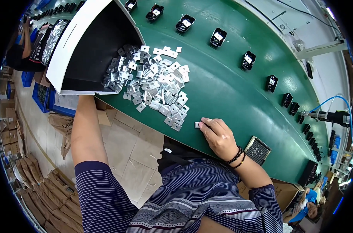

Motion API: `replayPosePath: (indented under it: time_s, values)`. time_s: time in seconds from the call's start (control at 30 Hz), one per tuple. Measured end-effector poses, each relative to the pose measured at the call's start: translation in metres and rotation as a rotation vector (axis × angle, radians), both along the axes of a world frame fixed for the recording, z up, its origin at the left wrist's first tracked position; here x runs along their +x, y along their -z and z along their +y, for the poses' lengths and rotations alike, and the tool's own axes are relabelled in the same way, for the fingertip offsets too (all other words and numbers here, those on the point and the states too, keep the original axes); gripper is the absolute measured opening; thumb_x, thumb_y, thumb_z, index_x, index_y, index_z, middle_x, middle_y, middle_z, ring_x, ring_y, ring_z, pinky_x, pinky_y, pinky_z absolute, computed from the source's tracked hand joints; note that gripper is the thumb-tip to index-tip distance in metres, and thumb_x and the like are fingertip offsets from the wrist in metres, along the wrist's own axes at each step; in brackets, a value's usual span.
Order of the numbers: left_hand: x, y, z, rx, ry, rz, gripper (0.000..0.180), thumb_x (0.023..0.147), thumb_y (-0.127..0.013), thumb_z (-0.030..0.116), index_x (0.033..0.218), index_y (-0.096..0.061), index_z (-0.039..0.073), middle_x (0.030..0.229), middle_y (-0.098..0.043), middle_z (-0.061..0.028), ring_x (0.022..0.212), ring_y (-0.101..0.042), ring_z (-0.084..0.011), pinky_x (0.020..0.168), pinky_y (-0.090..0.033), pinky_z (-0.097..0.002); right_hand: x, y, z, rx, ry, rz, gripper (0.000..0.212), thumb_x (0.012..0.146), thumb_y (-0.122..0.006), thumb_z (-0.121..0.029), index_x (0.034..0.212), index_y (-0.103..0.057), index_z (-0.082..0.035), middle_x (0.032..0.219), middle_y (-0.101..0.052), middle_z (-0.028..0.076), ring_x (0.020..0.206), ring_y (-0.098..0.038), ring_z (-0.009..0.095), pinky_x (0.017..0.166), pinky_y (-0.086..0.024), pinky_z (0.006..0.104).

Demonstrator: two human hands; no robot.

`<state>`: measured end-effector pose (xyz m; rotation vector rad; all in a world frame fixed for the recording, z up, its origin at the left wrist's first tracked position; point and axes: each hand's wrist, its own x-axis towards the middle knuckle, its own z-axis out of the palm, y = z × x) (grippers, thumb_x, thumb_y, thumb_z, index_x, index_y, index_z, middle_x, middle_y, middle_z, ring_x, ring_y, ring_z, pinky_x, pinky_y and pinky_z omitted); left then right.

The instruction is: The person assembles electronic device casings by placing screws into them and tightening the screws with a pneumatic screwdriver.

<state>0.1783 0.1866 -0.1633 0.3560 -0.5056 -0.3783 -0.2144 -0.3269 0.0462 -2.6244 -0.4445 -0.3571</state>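
Observation:
A white box with a black inside point(99, 42) lies tipped at the table's left edge, its mouth facing right. Small silver metal plates with holes point(161, 85) spill from it in a heap on the green table. My left forearm reaches up to the box's lower side; the box hides my left hand, so its fingers do not show. Right of the heap, close to the table's near edge, my right hand point(219, 136) has thumb and fingertips closed on a single square metal plate point(196, 124), at or just above the surface.
Black open housings point(218, 37) with parts inside stand in a curved row along the green table point(223, 93). A tray of small dark parts point(258, 150) lies right of my right wrist. A screwdriver-like tool with a blue hose point(332, 117) hangs at the right. Other people sit farther off.

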Motion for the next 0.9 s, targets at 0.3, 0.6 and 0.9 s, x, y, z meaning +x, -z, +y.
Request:
replayPosePath:
  time_s: [0.3,0.6,0.9]
  values:
    - [-0.027,-0.061,-0.084,0.12,0.474,-0.032,0.064,0.111,-0.031,0.05,0.163,-0.032,0.013,0.166,-0.035,-0.0121,0.15,-0.035,-0.03,0.127,-0.021,-0.0495,-0.017,-0.023,-0.099,-0.146,0.228,-0.236,0.016,0.086,-0.073,-0.005,0.102,-0.071,-0.002,0.106,-0.072,0.01,0.083,-0.068,0.024,0.074,-0.057,0.0332]
    - [-0.074,-0.156,-0.139,0.621,0.414,-0.069,0.056,0.109,-0.041,0.043,0.147,-0.053,0.005,0.147,-0.056,-0.0172,0.135,-0.052,-0.0294,0.119,-0.036,-0.0452,-0.076,-0.029,-0.291,-0.498,0.874,-0.255,0.01,0.087,-0.072,-0.006,0.096,-0.069,-0.001,0.104,-0.072,0.01,0.085,-0.068,0.028,0.076,-0.055,0.0361]
    - [-0.162,-0.253,0.044,1.273,-1.632,0.135,0.041,0.104,-0.062,0.024,0.132,-0.061,-0.006,0.123,-0.069,-0.0186,0.115,-0.064,-0.0251,0.104,-0.048,-0.0325,-0.062,0.014,-0.332,-0.415,0.737,-0.265,0.011,0.092,-0.068,-0.008,0.099,-0.068,-0.001,0.106,-0.071,0.008,0.086,-0.067,0.028,0.079,-0.054,0.0365]
